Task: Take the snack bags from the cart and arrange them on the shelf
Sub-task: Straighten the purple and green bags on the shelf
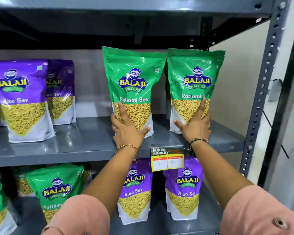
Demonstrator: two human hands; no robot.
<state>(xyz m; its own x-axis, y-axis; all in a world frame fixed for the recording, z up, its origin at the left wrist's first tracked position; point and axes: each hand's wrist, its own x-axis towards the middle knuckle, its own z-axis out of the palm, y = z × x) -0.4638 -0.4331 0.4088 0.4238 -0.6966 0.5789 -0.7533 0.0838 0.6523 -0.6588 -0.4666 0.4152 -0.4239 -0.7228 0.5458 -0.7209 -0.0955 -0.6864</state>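
Note:
Two green Ratlami Sev bags stand upright on the grey middle shelf (85,143). My left hand (127,129) grips the lower part of the left green bag (134,78), fingers spread over its front. My right hand (195,126) holds the base of the right green bag (196,77) the same way. Both bags touch the shelf surface and stand side by side, nearly touching at the top. The cart is out of view.
Two purple Aloo Sev bags (20,99) stand at the shelf's left. On the shelf below are green bags (56,189) and purple bags (136,189). A yellow price tag (167,160) hangs from the shelf edge. A perforated grey upright (263,92) bounds the right side.

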